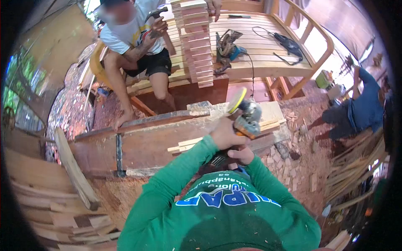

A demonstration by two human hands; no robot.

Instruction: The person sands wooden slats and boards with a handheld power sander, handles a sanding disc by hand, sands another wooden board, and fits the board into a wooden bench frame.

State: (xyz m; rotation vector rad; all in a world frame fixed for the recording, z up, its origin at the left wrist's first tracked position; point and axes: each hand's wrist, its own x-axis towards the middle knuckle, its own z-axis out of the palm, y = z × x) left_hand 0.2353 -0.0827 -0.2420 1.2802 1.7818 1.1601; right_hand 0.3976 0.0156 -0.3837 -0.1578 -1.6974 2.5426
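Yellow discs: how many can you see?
1: the disc, on the grinder held by the left hand and right hand. Others may be hidden.

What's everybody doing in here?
The person in the green shirt is holding an angle grinder with the left hand and right hand. Its yellow-edged disc is tilted up over a wooden workbench. Across from them, a co-worker holds up a hammer in one hand and rests the other on the workbench's edge. I can't tell whether the disc is spinning.
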